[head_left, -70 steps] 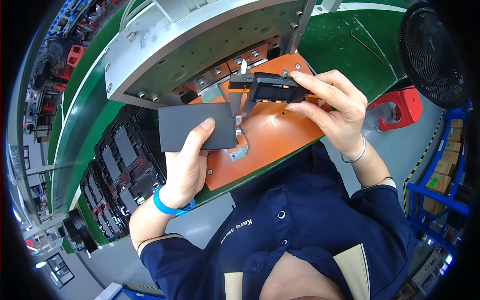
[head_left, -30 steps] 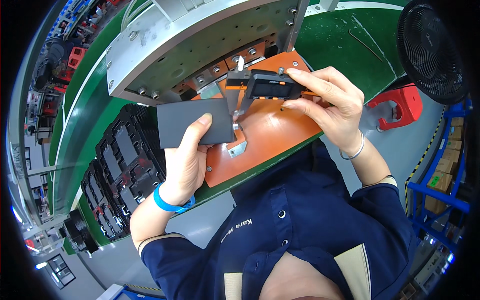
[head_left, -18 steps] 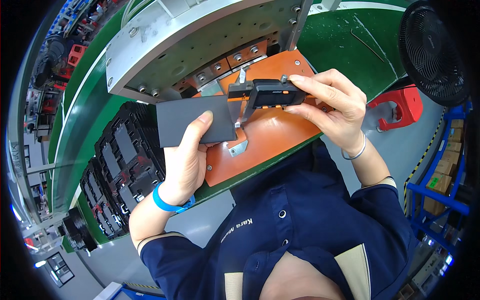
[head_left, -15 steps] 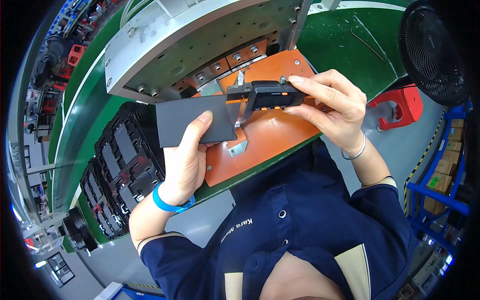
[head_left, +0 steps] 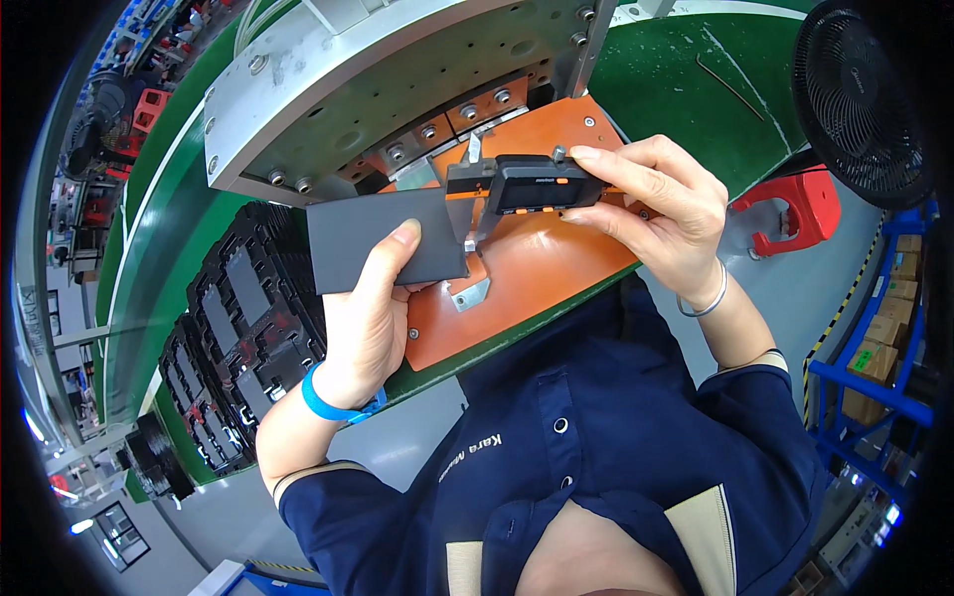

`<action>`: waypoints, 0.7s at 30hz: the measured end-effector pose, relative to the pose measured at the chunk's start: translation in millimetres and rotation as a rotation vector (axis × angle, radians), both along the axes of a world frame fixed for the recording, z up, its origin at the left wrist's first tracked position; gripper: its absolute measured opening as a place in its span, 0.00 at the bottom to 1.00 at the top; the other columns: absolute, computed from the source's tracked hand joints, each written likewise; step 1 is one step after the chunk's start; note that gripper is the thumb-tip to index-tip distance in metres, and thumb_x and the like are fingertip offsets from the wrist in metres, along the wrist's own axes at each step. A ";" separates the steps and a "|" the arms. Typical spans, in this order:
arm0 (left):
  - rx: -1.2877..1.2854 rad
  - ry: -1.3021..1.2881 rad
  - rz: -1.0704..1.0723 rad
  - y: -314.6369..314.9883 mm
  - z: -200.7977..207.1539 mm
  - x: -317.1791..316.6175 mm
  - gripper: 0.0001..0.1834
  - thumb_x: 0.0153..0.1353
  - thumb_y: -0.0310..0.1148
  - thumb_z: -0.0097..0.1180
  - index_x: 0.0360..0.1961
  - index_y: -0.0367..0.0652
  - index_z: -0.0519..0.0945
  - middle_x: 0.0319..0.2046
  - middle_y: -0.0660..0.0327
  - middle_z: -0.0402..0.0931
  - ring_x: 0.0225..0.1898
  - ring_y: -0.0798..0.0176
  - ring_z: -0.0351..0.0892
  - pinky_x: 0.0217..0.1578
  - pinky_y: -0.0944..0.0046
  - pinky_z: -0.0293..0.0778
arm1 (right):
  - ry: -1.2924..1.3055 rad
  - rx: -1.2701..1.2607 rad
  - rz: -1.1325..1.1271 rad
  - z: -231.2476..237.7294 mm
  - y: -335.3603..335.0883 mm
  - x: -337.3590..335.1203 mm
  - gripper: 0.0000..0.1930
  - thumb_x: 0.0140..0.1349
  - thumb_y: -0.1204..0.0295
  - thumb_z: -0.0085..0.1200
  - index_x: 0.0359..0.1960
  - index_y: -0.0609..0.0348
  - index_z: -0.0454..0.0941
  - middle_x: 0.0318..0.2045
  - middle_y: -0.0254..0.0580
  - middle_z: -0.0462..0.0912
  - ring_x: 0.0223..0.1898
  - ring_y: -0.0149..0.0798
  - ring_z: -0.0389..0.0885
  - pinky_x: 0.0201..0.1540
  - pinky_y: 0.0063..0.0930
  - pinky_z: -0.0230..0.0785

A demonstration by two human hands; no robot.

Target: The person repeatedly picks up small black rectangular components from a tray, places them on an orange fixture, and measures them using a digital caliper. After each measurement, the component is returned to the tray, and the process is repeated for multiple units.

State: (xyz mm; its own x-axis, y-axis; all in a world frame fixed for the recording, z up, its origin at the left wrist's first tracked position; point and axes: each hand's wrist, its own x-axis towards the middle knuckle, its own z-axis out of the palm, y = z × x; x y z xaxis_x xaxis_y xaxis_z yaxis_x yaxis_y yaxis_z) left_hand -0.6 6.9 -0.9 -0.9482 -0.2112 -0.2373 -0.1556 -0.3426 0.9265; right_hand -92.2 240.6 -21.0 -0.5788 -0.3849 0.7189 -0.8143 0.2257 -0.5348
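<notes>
Lying crosswise, caliper [head_left: 532,186] jaws point down onto grey plate [head_left: 383,238].

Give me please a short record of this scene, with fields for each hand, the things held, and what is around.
left hand: holds a dark grey flat plate, thumb on its face
right hand: holds a digital caliper by its black body
caliper and plate: caliper jaws sit at the plate's right edge
under the hands: orange board on a green table
left side: black trays with parts
right side: red stool, black fan
</notes>
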 end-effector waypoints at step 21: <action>-0.022 0.004 0.041 0.6 -2.4 0.5 0.14 0.64 0.34 0.55 0.46 0.36 0.74 0.38 0.57 0.79 0.35 0.64 0.82 0.37 0.63 0.80 | 0.029 0.009 -0.002 0.3 0.1 0.2 0.25 0.41 0.73 0.72 0.47 0.54 0.85 0.25 0.35 0.78 0.22 0.28 0.75 0.23 0.20 0.67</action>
State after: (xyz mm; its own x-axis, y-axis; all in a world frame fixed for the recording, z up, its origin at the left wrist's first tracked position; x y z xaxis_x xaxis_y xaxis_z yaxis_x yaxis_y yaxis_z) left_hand -0.1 7.5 -3.3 -0.9396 -0.2552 -0.2281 -0.1376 -0.3284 0.9345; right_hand -92.0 240.7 -20.7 -0.5588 -0.3907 0.7316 -0.8288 0.2321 -0.5091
